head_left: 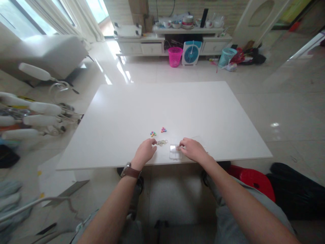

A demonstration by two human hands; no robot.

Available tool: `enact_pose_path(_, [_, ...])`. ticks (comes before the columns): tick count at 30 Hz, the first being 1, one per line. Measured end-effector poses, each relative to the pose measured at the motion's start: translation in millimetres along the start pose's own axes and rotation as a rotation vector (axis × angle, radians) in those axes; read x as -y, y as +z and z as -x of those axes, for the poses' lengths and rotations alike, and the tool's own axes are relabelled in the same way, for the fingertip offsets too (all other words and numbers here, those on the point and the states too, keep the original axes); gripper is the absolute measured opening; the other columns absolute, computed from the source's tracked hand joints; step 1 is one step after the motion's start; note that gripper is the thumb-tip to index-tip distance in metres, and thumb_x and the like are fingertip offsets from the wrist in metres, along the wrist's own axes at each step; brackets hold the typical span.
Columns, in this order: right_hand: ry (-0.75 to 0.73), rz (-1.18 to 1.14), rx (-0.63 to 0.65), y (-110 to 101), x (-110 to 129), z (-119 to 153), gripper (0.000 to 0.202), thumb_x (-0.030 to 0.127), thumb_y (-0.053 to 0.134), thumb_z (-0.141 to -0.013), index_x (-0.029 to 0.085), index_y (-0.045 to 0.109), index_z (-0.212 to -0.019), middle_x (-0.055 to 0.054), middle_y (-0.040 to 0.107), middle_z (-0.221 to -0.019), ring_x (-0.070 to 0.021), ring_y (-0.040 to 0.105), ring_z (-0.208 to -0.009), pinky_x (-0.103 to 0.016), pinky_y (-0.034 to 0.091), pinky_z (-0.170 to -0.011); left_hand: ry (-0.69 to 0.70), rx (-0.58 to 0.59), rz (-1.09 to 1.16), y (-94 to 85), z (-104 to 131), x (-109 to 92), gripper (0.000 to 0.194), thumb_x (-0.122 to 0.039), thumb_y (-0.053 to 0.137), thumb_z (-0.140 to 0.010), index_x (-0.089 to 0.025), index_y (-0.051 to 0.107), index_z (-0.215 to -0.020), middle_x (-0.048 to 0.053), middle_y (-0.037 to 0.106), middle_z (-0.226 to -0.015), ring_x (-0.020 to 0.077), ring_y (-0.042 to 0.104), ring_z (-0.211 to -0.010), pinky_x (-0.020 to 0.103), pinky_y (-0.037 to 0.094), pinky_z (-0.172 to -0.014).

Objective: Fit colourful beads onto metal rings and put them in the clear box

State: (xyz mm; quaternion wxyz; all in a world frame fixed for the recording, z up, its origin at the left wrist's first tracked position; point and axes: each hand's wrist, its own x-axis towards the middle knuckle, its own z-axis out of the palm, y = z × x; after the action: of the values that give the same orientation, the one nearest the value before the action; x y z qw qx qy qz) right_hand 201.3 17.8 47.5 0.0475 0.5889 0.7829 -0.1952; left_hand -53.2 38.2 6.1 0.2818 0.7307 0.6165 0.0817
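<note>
My left hand (146, 151), with a brown-strapped watch on its wrist, rests by a pile of pale thin loops (161, 142), perhaps rubber bands. Its thumb and index finger are a little apart, and nothing shows between them. A small clear compartment box (175, 156) stands near the table's front edge. My right hand (191, 148) reaches over the box's right side, its fingers pinched on pinkish loops (178, 147) at the upper right compartment. Beyond the pale pile are two small clusters of colourful beads, a mixed one (153, 134) and a pinkish one (164, 129).
The white table (162, 105) spans the middle, its front edge close to my body. A transparent flat piece (196, 139) lies beyond my right hand. A red stool (256, 183) is at lower right. White-padded metal chairs (45, 108) stand left.
</note>
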Motion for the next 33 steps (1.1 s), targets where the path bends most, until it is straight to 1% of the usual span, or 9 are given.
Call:
enact_pose_path(3, [-0.006, -0.015, -0.018, -8, 1, 5, 0.024, 0.032, 0.049, -0.096, 0.02, 0.069, -0.097, -0.006, 0.067, -0.1, -0.018, 0.063, -0.088, -0.026, 0.039, -0.072, 0.08, -0.038, 0.004, 21.2, -4, 3, 0.037, -0.012, 0.056, -0.082, -0.019, 0.065, -0.118, 0.012, 0.063, -0.117, 0.0246, 0.061, -0.107, 0.037, 0.047, -0.096])
enact_pose_path(6, [-0.012, -0.022, -0.03, -13, 2, 8, 0.024, 0.034, 0.049, -0.097, 0.021, 0.069, -0.097, -0.006, 0.067, -0.099, -0.0182, 0.063, -0.089, -0.027, 0.039, -0.072, 0.186, -0.115, -0.071, 40.4, -7, -1, 0.056, -0.008, 0.057, -0.081, -0.022, 0.055, -0.136, 0.015, 0.049, -0.137, 0.0297, 0.046, -0.129, 0.046, 0.038, -0.108])
enact_pose_path(8, [-0.021, -0.03, -0.046, -15, 3, 10, 0.025, 0.035, 0.049, -0.097, 0.021, 0.07, -0.097, -0.006, 0.067, -0.099, -0.0183, 0.063, -0.089, -0.027, 0.039, -0.071, 0.242, -0.143, -0.112, 49.0, -10, -5, 0.06, -0.009, 0.057, -0.082, -0.025, 0.052, -0.139, 0.015, 0.045, -0.142, 0.0304, 0.038, -0.136, 0.048, 0.034, -0.11])
enact_pose_path(10, [-0.03, -0.043, -0.059, -16, 4, 12, 0.026, 0.035, 0.048, -0.097, 0.021, 0.07, -0.096, -0.005, 0.067, -0.098, -0.0182, 0.062, -0.09, -0.026, 0.039, -0.071, 0.26, -0.137, -0.129, 53.6, -13, -8, 0.055, -0.01, 0.055, -0.084, -0.027, 0.054, -0.136, 0.013, 0.046, -0.141, 0.0293, 0.037, -0.136, 0.048, 0.034, -0.109])
enact_pose_path(16, [-0.052, -0.063, -0.064, -24, 3, 21, 0.022, 0.029, 0.049, -0.096, 0.02, 0.07, -0.099, -0.006, 0.067, -0.102, -0.0181, 0.062, -0.092, -0.026, 0.041, -0.075, 0.228, -0.087, -0.146, 51.8, -20, -11, 0.035, -0.012, 0.051, -0.088, -0.028, 0.063, -0.118, 0.01, 0.055, -0.129, 0.0282, 0.044, -0.126, 0.048, 0.036, -0.106])
enact_pose_path(19, [-0.043, -0.072, -0.054, -29, 1, 25, 0.021, 0.028, 0.05, -0.095, 0.02, 0.069, -0.1, -0.007, 0.067, -0.103, -0.0188, 0.062, -0.095, -0.026, 0.042, -0.077, 0.253, -0.067, -0.158, 48.2, -21, -10, 0.03, -0.014, 0.047, -0.091, -0.025, 0.065, -0.113, 0.011, 0.054, -0.124, 0.0271, 0.047, -0.119, 0.046, 0.036, -0.105])
enact_pose_path(23, [-0.033, -0.074, -0.043, -34, -3, 28, 0.023, 0.031, 0.05, -0.096, 0.02, 0.07, -0.098, -0.007, 0.067, -0.101, -0.0194, 0.062, -0.097, -0.026, 0.043, -0.078, 0.276, -0.056, -0.142, 45.5, -20, -7, 0.029, -0.011, 0.045, -0.09, -0.022, 0.065, -0.108, 0.012, 0.055, -0.111, 0.0262, 0.049, -0.112, 0.043, 0.038, -0.103])
enact_pose_path(28, [-0.039, -0.065, -0.037, -31, -6, 28, 0.022, 0.031, 0.05, -0.096, 0.021, 0.069, -0.096, -0.007, 0.066, -0.1, -0.0193, 0.062, -0.096, -0.027, 0.042, -0.078, 0.186, 0.012, -0.03, 42.6, -17, -3, 0.033, -0.008, 0.051, -0.081, -0.02, 0.063, -0.109, 0.01, 0.054, -0.106, 0.0233, 0.054, -0.102, 0.038, 0.045, -0.097])
enact_pose_path(33, [-0.048, -0.061, -0.037, -28, -5, 26, 0.023, 0.032, 0.049, -0.096, 0.021, 0.069, -0.097, -0.007, 0.066, -0.099, -0.0197, 0.062, -0.096, -0.028, 0.042, -0.078, 0.106, 0.094, 0.055, 34.1, -12, -3, 0.028, -0.015, 0.054, -0.083, -0.019, 0.064, -0.108, 0.007, 0.056, -0.101, 0.0177, 0.059, -0.08, 0.032, 0.049, -0.083])
